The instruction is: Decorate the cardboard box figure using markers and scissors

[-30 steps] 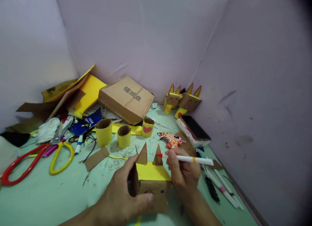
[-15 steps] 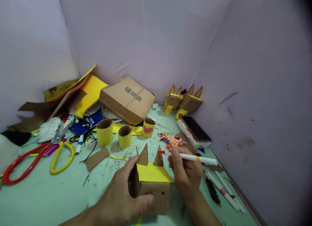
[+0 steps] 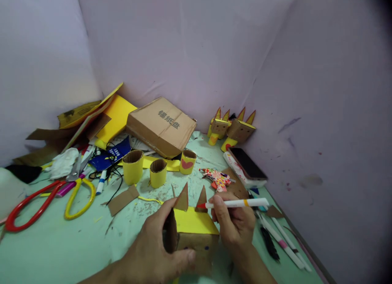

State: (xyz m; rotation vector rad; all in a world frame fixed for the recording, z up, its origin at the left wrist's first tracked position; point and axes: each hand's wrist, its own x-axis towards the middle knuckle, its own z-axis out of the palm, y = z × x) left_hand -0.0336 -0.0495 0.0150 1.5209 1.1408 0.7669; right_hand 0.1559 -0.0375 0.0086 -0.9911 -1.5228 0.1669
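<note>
Nearest the camera, bottom centre: the left hand (image 3: 153,243) has a fairly wide grip on a little cardboard box (image 3: 196,222) with a yellow top, thumb across the front, which has dark dots on it. The right hand (image 3: 234,224), just right of it, is pinching a white marker (image 3: 237,203) in a pen grip, red end pointing left. Two pointy cardboard ears stick up from the box, and that red end is right at the right ear (image 3: 201,197). It's kinda small and soft there, so can't swear it's actually touching.

Over at lower right, a couple of white pens (image 3: 286,245) lie on the green table (image 3: 76,251). Left side has big scissors (image 3: 72,177), one handle red, one yellow, with a cardboard scrap (image 3: 123,200) nearer the middle.

A bit further back are three yellow tubes standing up, the right one (image 3: 187,165) with a red heart. Right of those, a spotty colourful scrap (image 3: 219,180), then a phone (image 3: 248,163) lying on a white packet (image 3: 240,172).

Furthest back: a flat brown box (image 3: 162,126) left of centre, and right of centre two finished-looking eared figures by the pale wall (image 3: 190,51).
</note>
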